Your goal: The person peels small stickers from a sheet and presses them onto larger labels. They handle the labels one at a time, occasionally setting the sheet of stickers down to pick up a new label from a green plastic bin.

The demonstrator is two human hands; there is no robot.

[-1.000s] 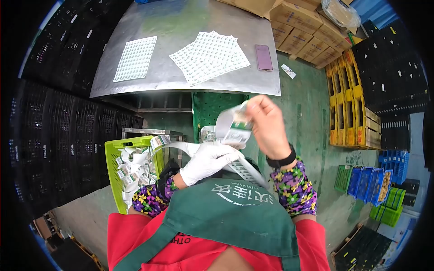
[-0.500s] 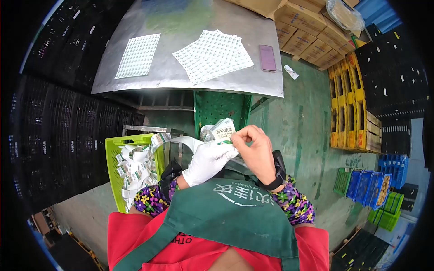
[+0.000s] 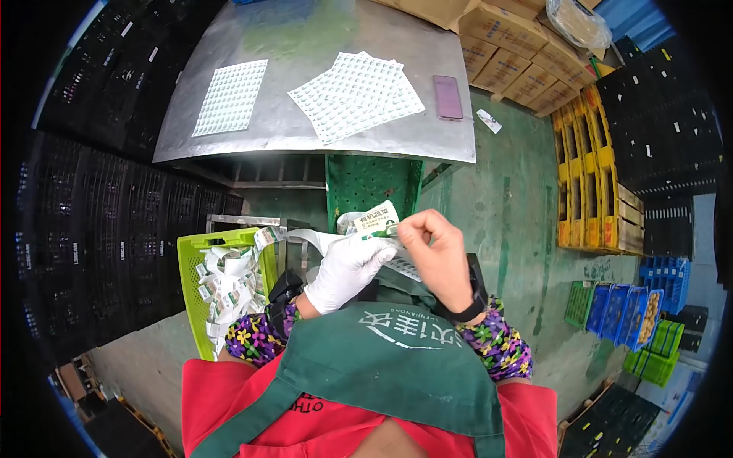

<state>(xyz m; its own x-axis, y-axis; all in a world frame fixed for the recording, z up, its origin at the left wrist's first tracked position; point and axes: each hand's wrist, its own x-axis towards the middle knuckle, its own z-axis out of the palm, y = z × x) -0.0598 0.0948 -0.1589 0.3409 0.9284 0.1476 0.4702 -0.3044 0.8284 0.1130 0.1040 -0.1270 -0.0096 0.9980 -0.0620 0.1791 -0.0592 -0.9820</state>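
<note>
My left hand (image 3: 345,271), in a white glove, is closed around a printed label (image 3: 374,218) with a green band along its lower edge. A pale label strip (image 3: 305,235) runs from this hand leftward to a lime-green crate (image 3: 197,294). My bare right hand (image 3: 437,248) pinches at the label's right edge, thumb and forefinger together; any small piece between the fingertips is hidden. Below the hands, part of a sheet of small printed stickers (image 3: 403,267) shows against the apron. A heap of printed label strip (image 3: 233,284) fills the lime-green crate.
Ahead stands a metal table (image 3: 286,141) with sticker sheets (image 3: 359,95) and a phone (image 3: 448,98) on it. A dark green crate (image 3: 374,179) sits beneath its near edge. Black crates (image 3: 99,237) are stacked at left; yellow pallets (image 3: 584,175) and cartons (image 3: 508,42) stand at right.
The label has tilted and now shows more of its green band. My right hand has shifted slightly right, its fingertips still at the label's edge. My left hand keeps its grip.
</note>
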